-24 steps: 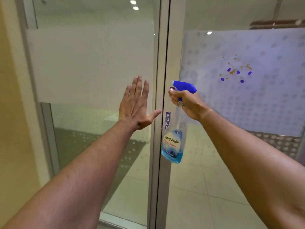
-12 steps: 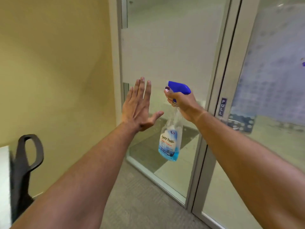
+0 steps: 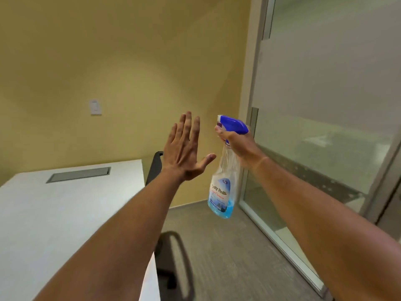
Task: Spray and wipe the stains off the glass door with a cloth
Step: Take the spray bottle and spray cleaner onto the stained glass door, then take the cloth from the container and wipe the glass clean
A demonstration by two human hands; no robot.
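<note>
Spray bottle (image 3: 223,181) at frame center, hanging upright in air: clear body, little blue liquid at bottom, blue-white label, blue trigger head. Right hand (image 3: 237,142) wrapped around its neck, index finger on the trigger. Left hand (image 3: 184,151) just left of it, palm flat and fingers spread, holding nothing. Glass panel (image 3: 325,94) fills right side of frame, frosted band across it. White desk (image 3: 54,213) lower left, yellow wall (image 3: 130,61) behind.

right hand (image 3: 239,144) grips spray bottle (image 3: 222,190) | left hand (image 3: 185,151) spread, empty
</note>
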